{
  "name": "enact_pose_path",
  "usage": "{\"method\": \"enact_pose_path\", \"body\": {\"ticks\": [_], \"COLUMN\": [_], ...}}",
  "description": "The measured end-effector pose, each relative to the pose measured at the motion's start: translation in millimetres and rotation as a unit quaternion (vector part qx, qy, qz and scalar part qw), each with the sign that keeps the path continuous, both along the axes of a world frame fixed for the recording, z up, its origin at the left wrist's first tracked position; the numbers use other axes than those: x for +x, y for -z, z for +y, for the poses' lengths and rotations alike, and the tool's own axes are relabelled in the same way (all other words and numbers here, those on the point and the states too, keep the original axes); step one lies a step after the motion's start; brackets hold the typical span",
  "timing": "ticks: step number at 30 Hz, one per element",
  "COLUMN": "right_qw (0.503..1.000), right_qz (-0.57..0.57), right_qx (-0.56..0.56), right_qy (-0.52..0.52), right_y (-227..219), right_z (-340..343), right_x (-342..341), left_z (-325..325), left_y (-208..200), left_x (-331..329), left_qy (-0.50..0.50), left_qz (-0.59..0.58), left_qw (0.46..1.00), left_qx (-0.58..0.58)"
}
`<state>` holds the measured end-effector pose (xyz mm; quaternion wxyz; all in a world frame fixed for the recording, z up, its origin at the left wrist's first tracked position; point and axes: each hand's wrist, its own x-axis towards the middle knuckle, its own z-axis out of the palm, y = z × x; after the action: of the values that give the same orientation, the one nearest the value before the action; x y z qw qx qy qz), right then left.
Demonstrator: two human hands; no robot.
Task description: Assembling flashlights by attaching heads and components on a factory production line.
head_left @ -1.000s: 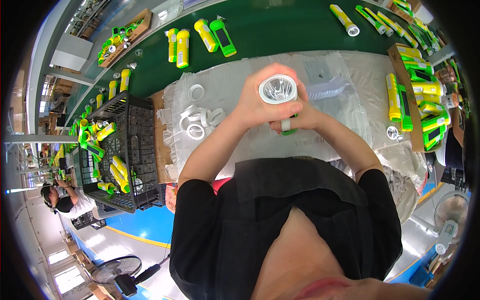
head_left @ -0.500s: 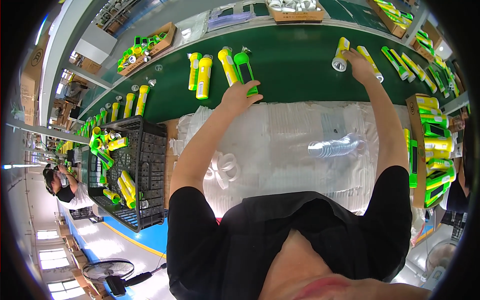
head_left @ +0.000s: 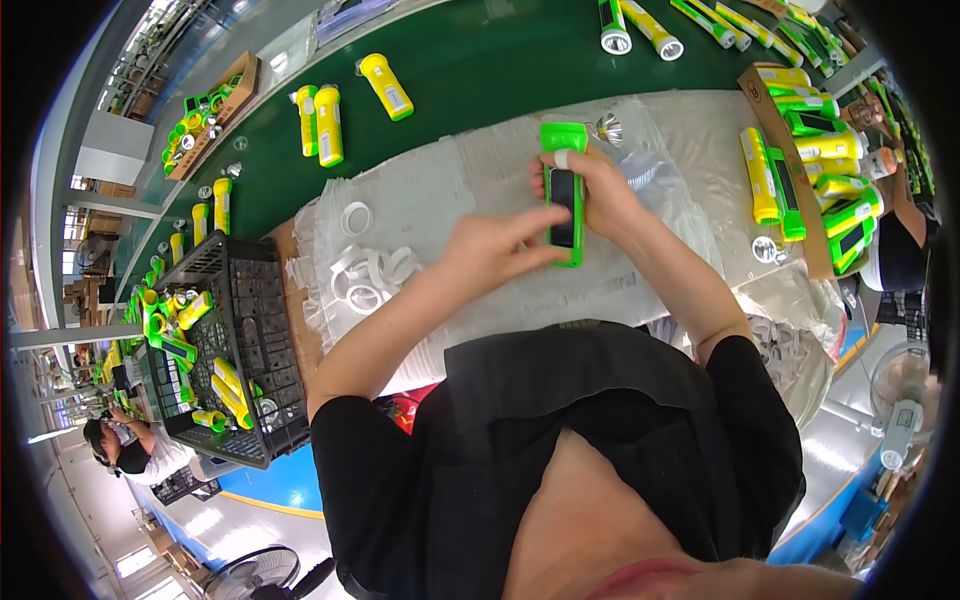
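Green flashlight body (head_left: pixel 566 195) held over the white plastic sheeting (head_left: pixel 430 190), gripped at the upper end by the right hand (head_left: pixel 598 190), closed around it. Left hand (head_left: pixel 497 247) half open, 2 fingertips touching the lower edge. Probably light, rigid, smooth plastic (slippery); best gripped across the flat sides.

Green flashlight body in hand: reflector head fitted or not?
Not fitted. The green flashlight body ends in an open front; a silver reflector lies apart on the plastic sheet.
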<state>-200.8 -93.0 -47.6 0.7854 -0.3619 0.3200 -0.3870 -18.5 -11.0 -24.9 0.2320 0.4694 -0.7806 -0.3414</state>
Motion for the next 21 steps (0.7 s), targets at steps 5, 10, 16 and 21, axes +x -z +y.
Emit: {"method": "enact_pose_path", "body": {"ticks": [5,10,16,21], "right_qw": [0.982,0.96,0.959,0.958], "right_qz": [0.046,0.032,0.113,0.084], "right_qx": [-0.101,-0.175,-0.189,-0.215], "right_qy": [-0.155,-0.216,-0.176,-0.168], "right_y": [-11.6,-22.5,-25.0,-12.4], "right_z": [65.6,94.7,106.7,107.7], "right_x": [-12.4,-11.0,11.9,26.8], "left_z": [-26.7,1.9,31.4,43.1], "left_y": [-17.4,2.7,-8.0,-0.4], "left_x": [3.6,2.0,2.8,3.2], "left_qy": [-0.039,-0.001,-0.076,-0.037], "left_qz": [0.109,0.256,0.228,0.122], "left_qw": [0.934,0.963,0.922,0.941], "left_qx": [-0.338,-0.086,-0.304,-0.314]}}
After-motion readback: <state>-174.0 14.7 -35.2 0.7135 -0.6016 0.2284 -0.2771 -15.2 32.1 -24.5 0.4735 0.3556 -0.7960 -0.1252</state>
